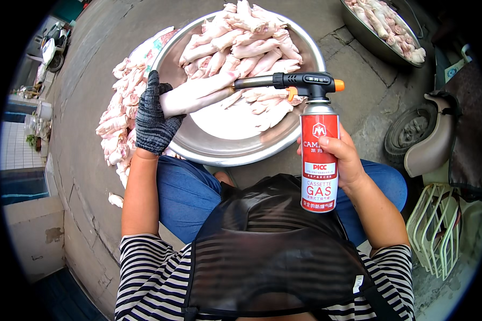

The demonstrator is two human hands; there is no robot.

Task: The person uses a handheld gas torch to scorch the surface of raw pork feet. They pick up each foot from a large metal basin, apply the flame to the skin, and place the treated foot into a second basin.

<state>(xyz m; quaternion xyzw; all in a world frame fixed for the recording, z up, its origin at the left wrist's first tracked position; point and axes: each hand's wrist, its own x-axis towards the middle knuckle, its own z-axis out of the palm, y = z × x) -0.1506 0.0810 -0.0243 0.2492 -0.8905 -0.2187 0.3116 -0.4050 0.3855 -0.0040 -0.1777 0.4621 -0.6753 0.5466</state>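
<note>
My left hand [154,114], in a grey and black knit glove, grips one end of a pale pig's trotter [197,96] above a wide metal basin [233,158]. My bare right hand [341,154] is closed around the red and white gas canister of a blowtorch [320,160], held upright. Its black torch head has an orange trigger and knob, and the metal nozzle points left, close to the trotter's other end. No flame can be made out. Many pale trotters [253,48] are heaped in the basin's far half, and others lie lower on its right side.
More trotters [116,120] lie in a long pile on the concrete left of the basin. A second metal tub [357,36] of trotters stands at the upper right. A wheel [411,128] with a fender and a pale green metal rack [434,228] are at the right.
</note>
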